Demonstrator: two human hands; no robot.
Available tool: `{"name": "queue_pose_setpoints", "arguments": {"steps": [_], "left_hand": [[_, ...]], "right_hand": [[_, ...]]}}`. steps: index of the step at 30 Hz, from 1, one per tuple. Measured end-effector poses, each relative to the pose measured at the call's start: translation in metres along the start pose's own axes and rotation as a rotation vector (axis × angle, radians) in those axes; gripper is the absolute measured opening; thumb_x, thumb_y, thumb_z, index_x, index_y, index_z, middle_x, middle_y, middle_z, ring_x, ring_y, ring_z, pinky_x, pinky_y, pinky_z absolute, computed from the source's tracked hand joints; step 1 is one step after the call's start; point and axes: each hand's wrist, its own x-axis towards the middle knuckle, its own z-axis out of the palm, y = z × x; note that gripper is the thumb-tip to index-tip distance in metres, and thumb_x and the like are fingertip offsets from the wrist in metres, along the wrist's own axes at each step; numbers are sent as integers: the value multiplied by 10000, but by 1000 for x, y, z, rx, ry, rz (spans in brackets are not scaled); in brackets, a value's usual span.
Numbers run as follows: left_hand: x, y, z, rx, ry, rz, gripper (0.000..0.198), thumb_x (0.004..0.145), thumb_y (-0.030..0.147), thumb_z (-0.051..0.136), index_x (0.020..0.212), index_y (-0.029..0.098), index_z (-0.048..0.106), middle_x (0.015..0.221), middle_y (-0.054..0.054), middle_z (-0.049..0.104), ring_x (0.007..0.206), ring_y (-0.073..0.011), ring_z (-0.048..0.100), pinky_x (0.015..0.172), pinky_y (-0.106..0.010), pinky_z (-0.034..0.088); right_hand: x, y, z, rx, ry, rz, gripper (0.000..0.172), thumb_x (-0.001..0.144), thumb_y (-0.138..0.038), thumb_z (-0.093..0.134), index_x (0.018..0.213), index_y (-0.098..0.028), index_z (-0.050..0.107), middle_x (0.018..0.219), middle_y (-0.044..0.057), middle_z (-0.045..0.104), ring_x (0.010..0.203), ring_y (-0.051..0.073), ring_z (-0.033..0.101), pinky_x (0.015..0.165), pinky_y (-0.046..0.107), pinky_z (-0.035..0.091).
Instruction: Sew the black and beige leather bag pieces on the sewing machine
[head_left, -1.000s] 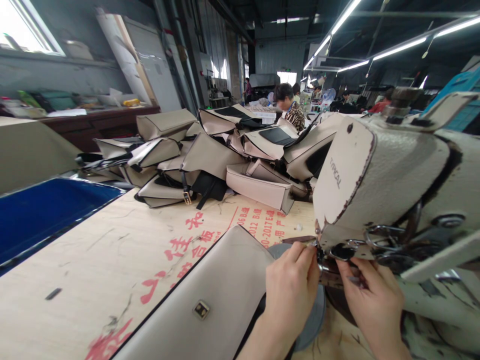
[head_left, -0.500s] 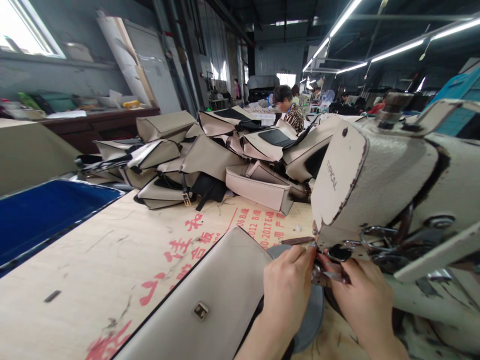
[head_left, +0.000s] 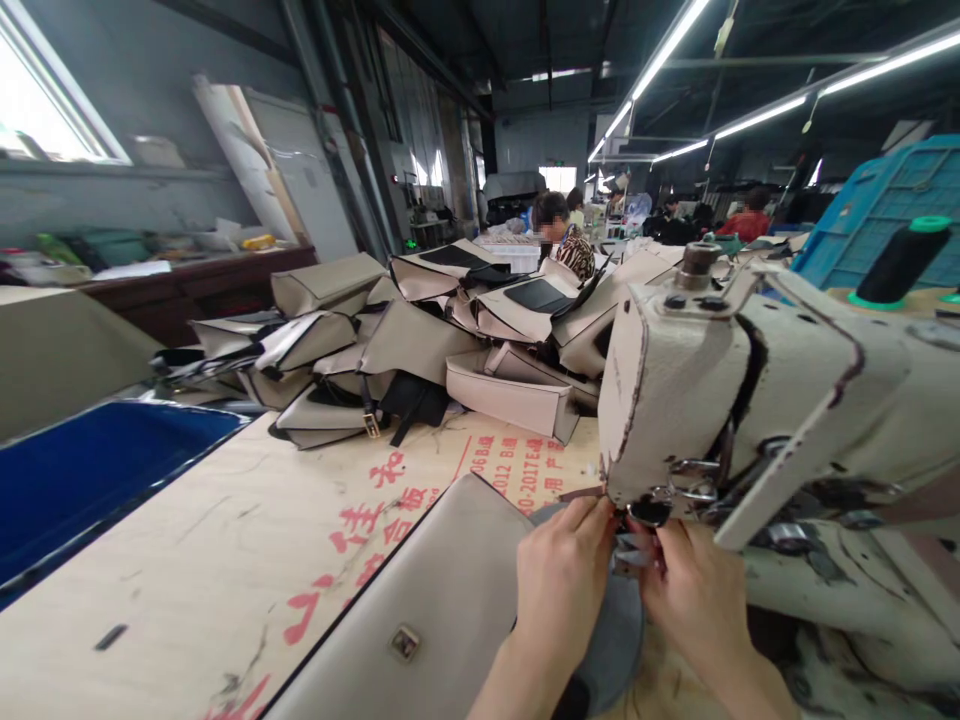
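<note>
My left hand [head_left: 566, 580] is closed in a pinch just under the needle end of a sewing machine [head_left: 664, 400]; what its fingertips hold is hidden. Close on the other side of the needle, my right hand [head_left: 694, 580] has its fingers curled around what look like thread snips [head_left: 632, 550], with grey metal blades pointing left. A beige bag [head_left: 442, 590] with dark edging and a square metal clasp lies flat at the left of my left hand. Beneath my hands is a round grey plate [head_left: 619, 645] of the machine.
Beige and black bags [head_left: 420, 345] are heaped across the back of the plywood table [head_left: 187, 560]. A blue-lined bin [head_left: 97, 480] stands at the left. Behind the machine are a black thread spool [head_left: 904, 262] and a blue crate [head_left: 885, 210]. A co-worker [head_left: 566, 240] sits beyond the heap.
The view has tilted up and turned slightly right, so the thread spool now shows. Both hands stay at the needle, and the right has drawn a little closer to the left.
</note>
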Motion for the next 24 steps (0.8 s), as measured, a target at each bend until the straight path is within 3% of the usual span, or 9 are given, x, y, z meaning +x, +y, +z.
{"name": "queue_pose_setpoints", "arguments": {"steps": [2,4,8,11,17,21,24], "left_hand": [[-4,0,-2,-29,41,-12,211,856,182,446,1001,219,594,970,-8,636,806,-132,603,647,-210,453],[-12,1,-3,-60,86,10,236,849,195,470,1058,234,573,1047,-13,615,876,-141,590,703,-218,466],[-34,6,-5,-129,79,168,192,837,201,499,980,272,606,874,24,652,703,-114,589,583,-195,465],[-47,12,-7,-190,91,235,159,830,154,500,891,246,614,781,30,652,619,-95,573,538,-181,447],[-53,24,-19,-241,144,220,204,803,129,504,987,174,581,810,-32,658,655,-119,606,569,-192,479],[-52,29,-29,-203,111,304,146,815,157,500,835,200,639,708,-2,658,517,-98,572,470,-179,442],[-50,33,-32,-327,99,200,145,795,152,542,863,204,659,756,-13,657,605,-94,603,543,-150,464]], "right_hand": [[-9,1,-3,121,-15,74,250,872,-298,363,824,-148,557,640,62,528,577,194,491,496,274,320],[-18,1,-12,397,-58,126,202,873,-291,383,855,-165,540,709,56,523,629,180,503,549,261,373],[-28,-1,-39,1013,-252,220,203,869,-308,437,714,-184,478,756,24,437,677,133,481,593,198,392],[-25,-1,-56,1237,-404,214,227,854,-353,470,701,-185,464,750,5,374,681,124,439,573,188,359],[-17,3,-71,1299,-599,103,233,854,-373,472,717,-185,492,758,7,378,696,126,437,606,202,371],[-21,5,-69,1329,-435,200,204,851,-377,484,790,-206,578,820,24,474,675,118,490,575,184,398],[-21,3,-61,1319,-428,186,287,813,-407,545,1048,-249,589,998,51,561,802,163,558,654,203,450]]}}
